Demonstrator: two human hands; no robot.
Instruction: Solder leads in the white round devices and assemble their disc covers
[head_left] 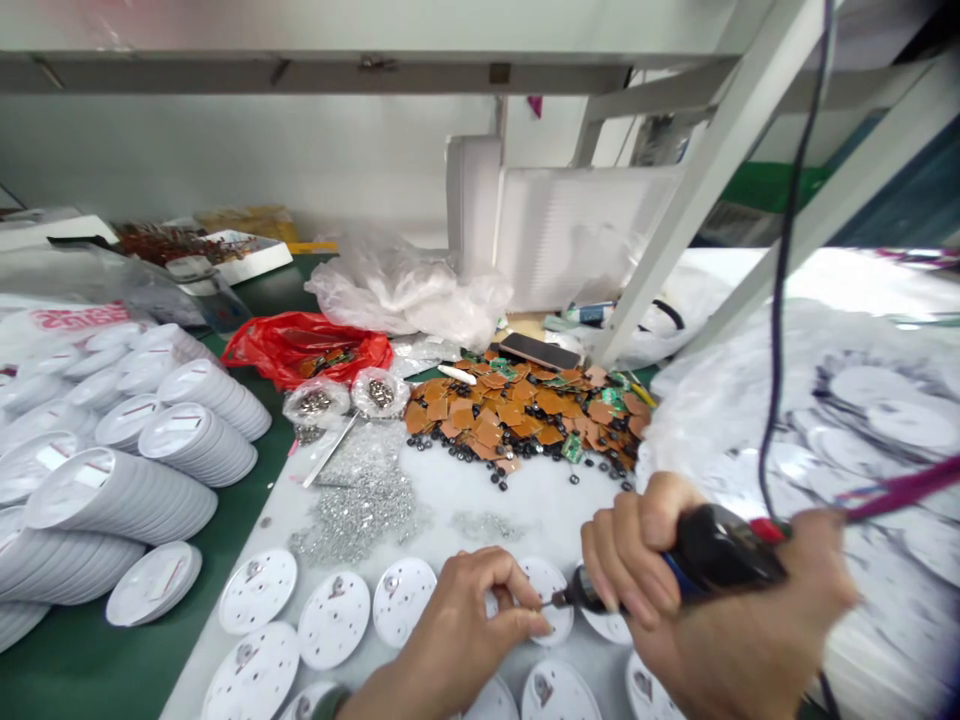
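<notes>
My right hand [720, 610] is wrapped round a black electric screwdriver [720, 555], tilted with its bit pointing left. At the bit's tip, thumb and forefinger of my left hand [476, 615] are pinched together; whatever they hold is too small to make out. Below the tip lies a white round disc [556, 628], partly covered by my left fingers. More such discs, each with small holes and a metal piece, lie around it, among them a white disc [334, 620] left of my hand. Loose small screws [364, 510] are spread on the work surface behind.
A heap of brown square boards [487, 425] and black round parts lies behind, with a phone [540, 351] on it. Stacked white discs [120, 490] stand left. A red bag [300, 345] is at the back. A cable [780, 270] hangs right, beside a plastic bag [697, 425] of discs.
</notes>
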